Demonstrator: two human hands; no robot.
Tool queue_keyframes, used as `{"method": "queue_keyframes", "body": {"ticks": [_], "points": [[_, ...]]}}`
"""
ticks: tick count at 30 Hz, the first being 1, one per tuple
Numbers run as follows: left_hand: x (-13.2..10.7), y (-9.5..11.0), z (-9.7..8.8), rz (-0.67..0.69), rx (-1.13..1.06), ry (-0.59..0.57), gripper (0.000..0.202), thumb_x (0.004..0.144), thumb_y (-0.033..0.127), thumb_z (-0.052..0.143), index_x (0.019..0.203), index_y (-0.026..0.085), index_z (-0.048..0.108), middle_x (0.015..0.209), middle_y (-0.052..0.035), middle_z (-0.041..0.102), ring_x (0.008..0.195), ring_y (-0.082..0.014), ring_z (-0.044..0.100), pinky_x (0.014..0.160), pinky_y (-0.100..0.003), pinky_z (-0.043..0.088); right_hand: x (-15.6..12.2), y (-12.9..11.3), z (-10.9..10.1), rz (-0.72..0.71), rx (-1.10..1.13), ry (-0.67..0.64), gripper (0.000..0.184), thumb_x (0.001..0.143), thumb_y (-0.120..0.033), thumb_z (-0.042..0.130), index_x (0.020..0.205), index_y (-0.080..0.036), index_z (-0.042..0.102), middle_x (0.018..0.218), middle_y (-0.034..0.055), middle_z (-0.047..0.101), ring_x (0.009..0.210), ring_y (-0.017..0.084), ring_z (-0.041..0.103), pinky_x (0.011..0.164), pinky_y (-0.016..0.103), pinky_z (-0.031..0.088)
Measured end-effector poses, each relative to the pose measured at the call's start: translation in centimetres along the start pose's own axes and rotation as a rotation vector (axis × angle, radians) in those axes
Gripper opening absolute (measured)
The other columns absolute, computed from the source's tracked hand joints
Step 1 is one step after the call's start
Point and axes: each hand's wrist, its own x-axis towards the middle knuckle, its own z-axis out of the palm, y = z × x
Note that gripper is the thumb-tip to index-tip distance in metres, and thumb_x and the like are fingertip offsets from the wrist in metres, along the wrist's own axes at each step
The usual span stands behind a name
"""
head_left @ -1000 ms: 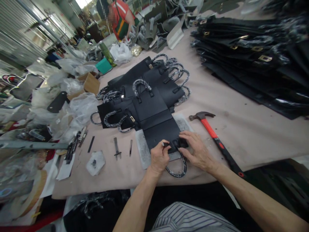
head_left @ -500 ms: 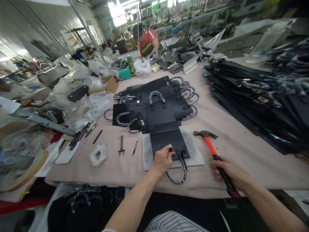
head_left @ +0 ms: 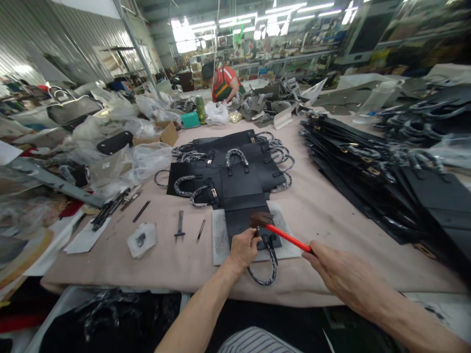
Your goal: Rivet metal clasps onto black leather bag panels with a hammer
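Observation:
My right hand (head_left: 333,267) is closed round the handle of a claw hammer (head_left: 289,238) with a red and black grip. The hammer's head is over the top of a small metal punch (head_left: 258,231); whether they touch, I cannot tell. Pinched in my left hand (head_left: 244,249), the punch stands upright on a black bag panel (head_left: 239,220), its lower end hidden by my fingers. A plastic-wrapped handle (head_left: 262,282) curves from the panel's near end over the table edge. Beneath the panel lies a pale grey slab (head_left: 220,245).
Black bag panels (head_left: 239,142) with wrapped handles lie behind. A tall stack of panels (head_left: 353,166) is at right. To the left are a pronged tool (head_left: 179,228), a thin rod (head_left: 200,230) and a white block (head_left: 142,240). A co-worker (head_left: 224,82) bends over the far side.
My right hand has lifted the hammer from the table at the right and swung its head left over the punch. My left hand keeps its grip. The view has tilted up slightly.

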Motion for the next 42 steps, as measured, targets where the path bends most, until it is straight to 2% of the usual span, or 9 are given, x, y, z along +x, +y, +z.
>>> {"method": "queue_keyframes", "body": {"ticks": [7,11,17,20,25,31,33,37,42], "points": [[0.1,-0.1,0.1,0.032,-0.020,0.014,0.016,0.090,0.012,0.062,0.102,0.021,0.068,0.094,-0.0052,0.077,0.088,-0.0220,0.076,0.083,-0.029,0.060,-0.4,-2.1,-1.6,-0.002,0.035,0.354,0.031,0.105,-0.047,0.039,0.083,-0.028,0.048,0.051,-0.0032,0.046,0.039,0.015,0.042,0.047,0.032,0.027],[0.1,-0.1,0.0,0.012,0.002,-0.006,0.017,0.089,0.012,0.063,0.102,0.022,0.069,0.091,-0.0042,0.077,0.083,-0.0222,0.075,0.078,-0.029,0.060,-1.2,-1.2,-0.6,-0.096,-0.045,0.121,0.034,0.104,-0.049,0.042,0.078,-0.027,0.045,0.048,-0.0043,0.047,0.035,0.015,0.038,0.046,0.034,0.016],[0.1,0.0,-0.2,0.005,-0.009,-0.030,0.016,0.091,0.011,0.062,0.102,0.021,0.068,0.096,-0.0048,0.077,0.086,-0.0209,0.075,0.082,-0.028,0.059,-1.3,-0.5,-0.5,-0.044,0.012,0.277,0.030,0.105,-0.045,0.041,0.081,-0.027,0.042,0.050,-0.0060,0.045,0.036,0.013,0.037,0.046,0.032,0.020],[0.1,0.2,-0.3,-0.013,0.007,-0.048,0.015,0.091,0.012,0.063,0.101,0.021,0.068,0.093,-0.0042,0.077,0.084,-0.0207,0.074,0.080,-0.028,0.059,-1.4,0.0,-0.2,-0.052,-0.027,0.067,0.033,0.103,-0.050,0.042,0.080,-0.027,0.045,0.048,-0.0052,0.046,0.035,0.013,0.036,0.047,0.033,0.014],[0.1,0.4,-0.7,-0.015,-0.007,-0.066,0.019,0.092,0.010,0.064,0.108,0.020,0.068,0.100,-0.0041,0.077,0.091,-0.0203,0.075,0.086,-0.028,0.059,-0.7,3.1,1.8,0.284,0.130,-0.026,0.037,0.098,-0.057,0.040,0.078,-0.026,0.045,0.052,-0.0026,0.049,0.046,0.016,0.046,0.051,0.031,0.025],[0.3,0.9,-1.6,-0.011,-0.055,-0.092,0.029,0.094,0.014,0.066,0.122,0.022,0.066,0.107,-0.0031,0.076,0.099,-0.0204,0.074,0.093,-0.030,0.059,-0.8,8.9,7.5,0.703,0.227,-0.240,0.039,0.098,-0.050,0.029,0.077,-0.024,0.049,0.060,0.0033,0.056,0.049,0.019,0.052,0.050,0.031,0.036],[0.3,1.0,-1.8,-0.011,-0.047,-0.099,0.027,0.094,0.014,0.067,0.120,0.022,0.068,0.107,-0.0037,0.077,0.101,-0.0212,0.074,0.094,-0.031,0.059,-0.7,9.0,8.9,0.639,0.049,-0.151,0.036,0.098,-0.046,0.035,0.088,-0.019,0.057,0.075,0.0107,0.064,0.061,0.024,0.059,0.056,0.035,0.043],[0.3,1.1,-1.8,-0.014,-0.041,-0.104,0.014,0.094,0.016,0.066,0.106,0.021,0.070,0.102,-0.0051,0.077,0.098,-0.0225,0.074,0.091,-0.032,0.059,1.5,5.3,11.0,0.176,-0.048,0.168,0.039,0.099,-0.039,0.045,0.126,-0.014,0.059,0.126,0.0208,0.063,0.108,0.033,0.062,0.090,0.047,0.050],[1.2,1.0,-1.4,-0.179,-0.218,-0.075,0.009,0.094,0.027,0.063,0.098,0.022,0.070,0.097,-0.0061,0.077,0.094,-0.0218,0.074,0.091,-0.034,0.059,4.7,0.3,14.7,-0.051,0.059,0.109,0.041,0.097,-0.029,0.051,0.135,-0.017,0.060,0.138,0.0160,0.058,0.128,0.033,0.051,0.106,0.050,0.042]]}}
